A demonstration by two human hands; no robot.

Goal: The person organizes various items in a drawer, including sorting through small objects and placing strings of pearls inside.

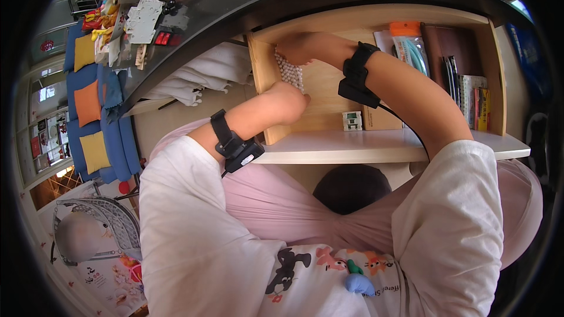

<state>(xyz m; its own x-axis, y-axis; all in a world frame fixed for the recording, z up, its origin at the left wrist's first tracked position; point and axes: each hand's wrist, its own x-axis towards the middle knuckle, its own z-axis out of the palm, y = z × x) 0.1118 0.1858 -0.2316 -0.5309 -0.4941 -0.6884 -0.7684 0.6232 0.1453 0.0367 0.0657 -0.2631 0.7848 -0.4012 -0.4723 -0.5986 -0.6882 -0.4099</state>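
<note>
An open wooden drawer [497,75] with a pale front stands before me. Strands of white pearl-like beads [289,71] lie along its left wall, stretched between my hands. My right hand [296,49] is at the back left corner, its fingers bent around the upper end of the strands. My left hand [291,102] is at the lower end, near the drawer's front left; its fingers are mostly hidden behind the back of the hand. Both wrists wear black straps with small black devices.
The drawer's right side holds an orange-lidded clear container [407,44], a brown leather-like case [454,44], booklets [471,92], a cardboard box [382,118] and a small white-green part [352,121]. The dark tabletop [211,0] overhangs the drawer's back; white cloth [207,72] lies left.
</note>
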